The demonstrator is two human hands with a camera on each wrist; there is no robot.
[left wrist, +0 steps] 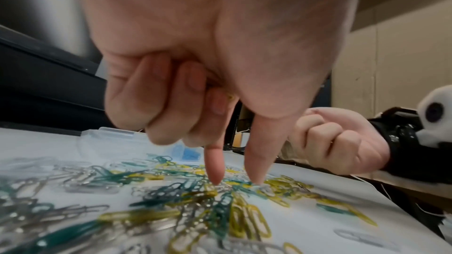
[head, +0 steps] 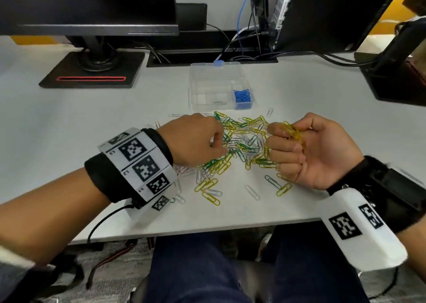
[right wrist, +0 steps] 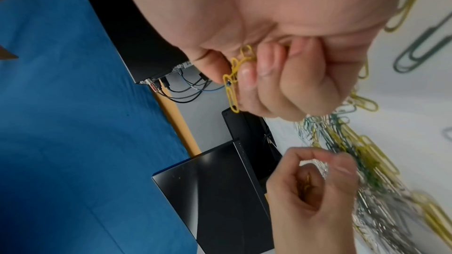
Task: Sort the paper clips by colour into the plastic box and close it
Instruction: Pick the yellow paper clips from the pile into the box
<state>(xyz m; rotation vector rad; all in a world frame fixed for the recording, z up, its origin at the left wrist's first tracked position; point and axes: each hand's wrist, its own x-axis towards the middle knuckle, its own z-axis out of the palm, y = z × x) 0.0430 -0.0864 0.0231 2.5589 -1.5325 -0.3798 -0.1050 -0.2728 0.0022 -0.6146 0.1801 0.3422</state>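
A loose pile of yellow, green and silver paper clips lies on the white desk, in front of the open clear plastic box. Blue clips fill the box's right compartment. My left hand hovers over the pile's left side, its index fingertip and thumb reaching down onto the clips. Its other fingers curl over a few yellow clips in the palm. My right hand is palm-up at the pile's right edge, gripping a bunch of yellow clips.
A monitor stand is at the back left. A dark computer case with cables stands behind the box. A black block sits at the right. Stray clips lie near the desk's front edge.
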